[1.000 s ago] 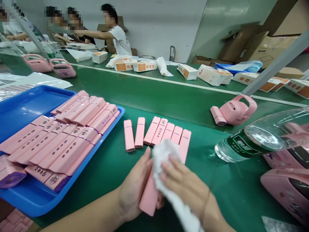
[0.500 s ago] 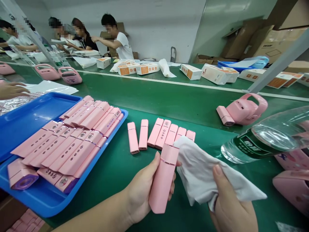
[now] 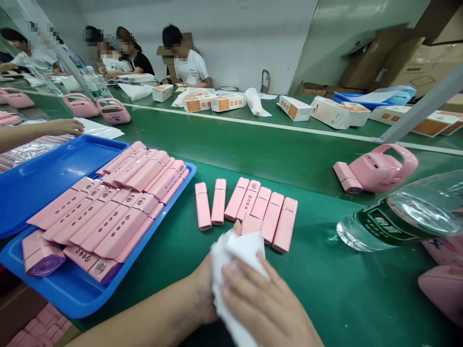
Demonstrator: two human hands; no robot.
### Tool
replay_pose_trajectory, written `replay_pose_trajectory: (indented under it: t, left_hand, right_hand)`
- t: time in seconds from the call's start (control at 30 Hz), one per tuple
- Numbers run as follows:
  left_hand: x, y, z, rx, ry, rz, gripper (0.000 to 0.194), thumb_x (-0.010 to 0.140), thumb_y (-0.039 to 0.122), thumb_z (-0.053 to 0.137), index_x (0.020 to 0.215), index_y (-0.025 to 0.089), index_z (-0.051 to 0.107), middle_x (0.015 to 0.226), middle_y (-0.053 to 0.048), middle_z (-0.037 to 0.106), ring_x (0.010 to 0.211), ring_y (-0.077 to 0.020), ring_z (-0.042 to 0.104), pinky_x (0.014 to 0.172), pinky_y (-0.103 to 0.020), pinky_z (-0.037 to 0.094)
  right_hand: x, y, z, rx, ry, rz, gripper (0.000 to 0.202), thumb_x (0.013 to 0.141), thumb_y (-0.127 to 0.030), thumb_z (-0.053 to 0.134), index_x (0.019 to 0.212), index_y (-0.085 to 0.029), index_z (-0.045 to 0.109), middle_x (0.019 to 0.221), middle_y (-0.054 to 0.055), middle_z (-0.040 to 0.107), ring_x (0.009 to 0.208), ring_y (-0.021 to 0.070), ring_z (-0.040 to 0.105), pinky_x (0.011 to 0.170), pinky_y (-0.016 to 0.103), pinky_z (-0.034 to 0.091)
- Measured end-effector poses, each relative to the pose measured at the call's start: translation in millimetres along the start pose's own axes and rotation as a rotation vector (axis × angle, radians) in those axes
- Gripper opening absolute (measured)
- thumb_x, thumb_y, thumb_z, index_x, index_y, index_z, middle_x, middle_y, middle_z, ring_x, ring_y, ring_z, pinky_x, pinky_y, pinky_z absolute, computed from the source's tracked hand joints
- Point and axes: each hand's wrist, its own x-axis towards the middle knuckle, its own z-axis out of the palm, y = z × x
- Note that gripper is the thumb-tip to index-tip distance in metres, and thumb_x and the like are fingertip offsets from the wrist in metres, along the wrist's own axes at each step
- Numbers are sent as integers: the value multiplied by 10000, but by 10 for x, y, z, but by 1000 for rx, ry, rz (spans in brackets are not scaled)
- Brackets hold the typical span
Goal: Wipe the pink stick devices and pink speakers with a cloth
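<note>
My left hand (image 3: 205, 289) is closed around a pink stick-shaped device (image 3: 251, 225); only its top end shows, and the cloth hides most of the fingers. A white cloth (image 3: 241, 246) is wrapped over the device. My right hand (image 3: 260, 299), slightly blurred, presses the cloth against it from the near side. Just beyond my hands, a row of similar pink devices (image 3: 285, 224) lies on the green table (image 3: 333, 289). To the left, a blue tray (image 3: 87, 308) holds many more, some stacked, several with printed symbols.
A water bottle (image 3: 390, 217) lies at the right, near a pink handled device (image 3: 376, 168). White-and-orange boxes (image 3: 229, 102) stand across the table. A co-worker's hand (image 3: 65, 127) reaches in at left, beyond the tray. Other people sit at the back.
My right hand has brought the cloth left onto the device, covering most of it. The device is lower. A co-worker's hand at the left reaches further in.
</note>
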Motion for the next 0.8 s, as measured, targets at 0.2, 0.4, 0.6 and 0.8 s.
replay_pose_trajectory:
  t: [0.2,0.4,0.6,0.8]
  left_hand:
    - [-12,-50,82,59,30,141,627,778,702,373,714,120,596,546,6,537,373,-66,495,329,-150,385]
    - [-22,-44,63,95,51,199,634,824,652,342,710,94,622,594,-23,539,481,-97,545,412,-169,416]
    - [16,-75,73,51,73,149,637,862,616,276,669,105,603,501,7,467,375,-66,430,369,-165,294]
    - [-5,-47,91,60,212,204,515,863,558,385,657,131,587,512,-14,537,417,-94,479,419,-199,342]
  right_hand:
    - [97,105,-183,237,298,319,481,773,-536,600,1081,-170,659,986,97,720,998,294,643,808,371,553]
    - [26,54,-168,416,433,676,437,805,-516,575,1056,-173,675,917,73,736,870,264,689,742,336,584]
    - [-68,-125,-57,160,138,240,367,901,-373,475,1252,-296,553,1262,5,589,1163,255,545,975,388,462]
    - [-117,77,76,-165,-90,-159,445,919,-290,442,1362,-290,412,1404,-12,435,1260,213,426,1015,286,396]
